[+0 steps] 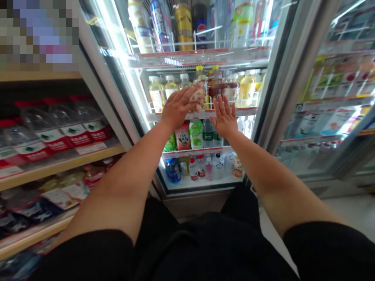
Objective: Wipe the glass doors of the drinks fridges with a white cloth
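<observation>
My left hand (177,107) holds a crumpled, pinkish-white patterned cloth (198,95) in front of the lit drinks cooler. The fingers lie over the cloth's near side, and the cloth is slightly blurred. To its right, my right hand (225,117) is open, palm forward and fingers spread, apparently against the glass door (205,134). Whether its palm touches the glass is hard to tell. Behind the hands, yellow-capped bottles (199,74) and white-capped bottles (156,93) stand on the middle shelf.
Wooden shelves (99,154) with red-capped bottles (66,125) line the left side. On the right is another glass-fronted cooler (331,101). A metal door frame (295,78) divides the two coolers. Small bottles (193,169) stand on the cooler's bottom level.
</observation>
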{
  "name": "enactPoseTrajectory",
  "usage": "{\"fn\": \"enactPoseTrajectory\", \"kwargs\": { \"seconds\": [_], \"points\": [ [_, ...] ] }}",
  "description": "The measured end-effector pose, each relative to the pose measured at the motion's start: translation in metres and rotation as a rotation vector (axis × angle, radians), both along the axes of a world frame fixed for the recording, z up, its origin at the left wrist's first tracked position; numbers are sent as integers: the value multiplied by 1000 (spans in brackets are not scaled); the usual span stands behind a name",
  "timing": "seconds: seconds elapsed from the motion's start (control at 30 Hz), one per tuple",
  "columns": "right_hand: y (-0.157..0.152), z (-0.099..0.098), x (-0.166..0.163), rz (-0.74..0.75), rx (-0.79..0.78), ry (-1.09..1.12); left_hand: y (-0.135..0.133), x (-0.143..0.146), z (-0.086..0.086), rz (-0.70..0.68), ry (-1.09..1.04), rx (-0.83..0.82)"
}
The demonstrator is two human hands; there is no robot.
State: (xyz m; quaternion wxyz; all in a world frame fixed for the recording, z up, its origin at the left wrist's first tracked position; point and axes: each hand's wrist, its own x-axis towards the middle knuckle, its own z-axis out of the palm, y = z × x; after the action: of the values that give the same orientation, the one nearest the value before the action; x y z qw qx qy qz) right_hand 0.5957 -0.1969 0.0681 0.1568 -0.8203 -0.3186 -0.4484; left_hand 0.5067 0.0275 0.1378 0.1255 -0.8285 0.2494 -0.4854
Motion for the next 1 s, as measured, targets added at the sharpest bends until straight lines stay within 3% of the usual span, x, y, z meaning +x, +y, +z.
{"fn": "enactPoseTrajectory", "kwargs": {
  "seconds": [0.07, 0.13, 0.23, 0.33, 0.53, 0.63, 0.73, 0.83, 1.0],
  "points": [
    [1, 2, -5, 14, 36, 0, -2, 2, -2, 24, -59, -120],
    [4, 8, -15, 41, 64, -32, -9, 6, -10, 0, -18, -125],
    [10, 20, -30, 151, -5, -131, -21, 14, -22, -90, 42, -102],
    [13, 25, -35, 235, -109, -178, -22, 16, -27, -138, 4, -193],
    [3, 12, -21, 289, -260, -154, 17, -6, -41, -33, 33, -156],
    [0, 21, -15, 341, -319, -171, 44, -18, -50, 68, 18, -234],
    [-6, 42, -11, 275, -230, -141, 68, -26, -58, 177, -25, -375],
    [-11, 55, -8, 150, -69, -110, 82, -27, -66, 195, 1, -419],
    [-2, 35, -17, 159, -215, -121, 88, -22, -74, 201, -2, -431]
  ]
}}
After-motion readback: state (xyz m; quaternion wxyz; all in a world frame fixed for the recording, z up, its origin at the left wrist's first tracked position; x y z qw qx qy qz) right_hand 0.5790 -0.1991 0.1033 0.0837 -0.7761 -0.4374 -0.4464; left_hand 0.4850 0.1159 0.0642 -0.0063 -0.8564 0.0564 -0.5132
